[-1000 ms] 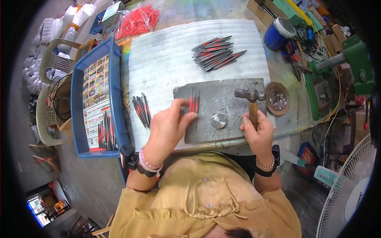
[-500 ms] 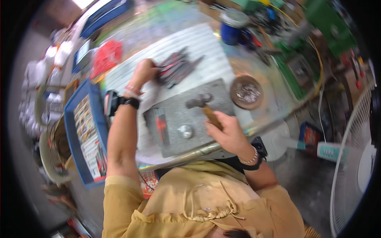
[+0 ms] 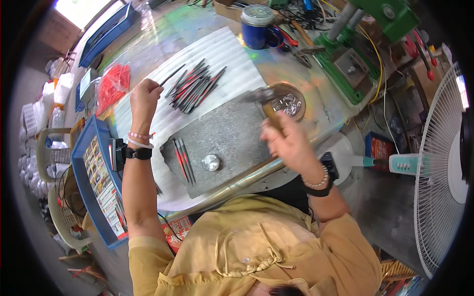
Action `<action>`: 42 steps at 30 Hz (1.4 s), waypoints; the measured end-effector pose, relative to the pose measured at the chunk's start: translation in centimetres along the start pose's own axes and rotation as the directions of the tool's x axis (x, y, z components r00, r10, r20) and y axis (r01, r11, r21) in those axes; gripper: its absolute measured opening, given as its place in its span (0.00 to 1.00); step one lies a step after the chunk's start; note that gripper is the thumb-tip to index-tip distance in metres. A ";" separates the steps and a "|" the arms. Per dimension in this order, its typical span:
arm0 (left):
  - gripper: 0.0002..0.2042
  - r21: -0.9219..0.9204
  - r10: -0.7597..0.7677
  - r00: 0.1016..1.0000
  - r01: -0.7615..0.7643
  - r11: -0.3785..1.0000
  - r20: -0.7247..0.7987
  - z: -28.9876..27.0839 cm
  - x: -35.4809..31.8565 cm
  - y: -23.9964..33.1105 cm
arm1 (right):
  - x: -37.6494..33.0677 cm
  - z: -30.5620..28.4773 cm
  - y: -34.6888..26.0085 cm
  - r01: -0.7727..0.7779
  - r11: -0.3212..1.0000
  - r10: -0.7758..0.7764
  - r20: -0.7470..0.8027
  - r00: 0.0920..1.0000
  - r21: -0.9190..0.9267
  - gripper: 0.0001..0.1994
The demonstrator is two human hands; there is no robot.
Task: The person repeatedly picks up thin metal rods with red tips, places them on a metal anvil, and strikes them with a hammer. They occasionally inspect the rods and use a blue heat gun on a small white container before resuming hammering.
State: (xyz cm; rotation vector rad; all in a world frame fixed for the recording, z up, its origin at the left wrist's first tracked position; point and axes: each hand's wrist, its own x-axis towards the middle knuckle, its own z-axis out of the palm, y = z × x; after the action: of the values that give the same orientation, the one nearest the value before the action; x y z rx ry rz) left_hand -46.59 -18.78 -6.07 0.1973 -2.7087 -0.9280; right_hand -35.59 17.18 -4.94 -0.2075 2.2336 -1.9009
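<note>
Drawn back from the edge of the pile since half a second ago, the left grip (image 3: 144, 101) now has one slim dark rod (image 3: 173, 75) pinched between thumb and fingers, its far end pointing up and away to the right. The right grip (image 3: 291, 143) is wrapped around the wooden handle of a hammer (image 3: 271, 116), whose blurred head has shifted toward the round brown bowl (image 3: 302, 104) of small shiny bits. Just right of the held rod, the pile of red-and-black rods (image 3: 195, 88) lies on a white foam sheet (image 3: 239, 59). Nearer the person, a grey slab (image 3: 232, 133) bears a few more rods (image 3: 183, 160) side by side and, just beside them, a round silvery piece (image 3: 211, 162). Farther out on the counter (image 3: 308, 81) stand a lidded blue mug (image 3: 256, 30) and a green press (image 3: 340, 71); a blue tray (image 3: 101, 132) sits at the left.
</note>
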 end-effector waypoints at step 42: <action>0.09 -0.234 0.222 0.961 -0.180 0.955 0.164 -3.0 -24.4 10.4 | 9.1 -6.6 3.5 0.173 0.566 -0.122 0.126 0.984 -0.806 0.09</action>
State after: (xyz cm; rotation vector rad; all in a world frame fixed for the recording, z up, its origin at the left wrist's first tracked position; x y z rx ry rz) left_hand -22.86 -7.14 -2.45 -0.2194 -2.6996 -1.2228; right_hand -45.90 21.98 -7.94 -0.5854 2.9537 -0.7089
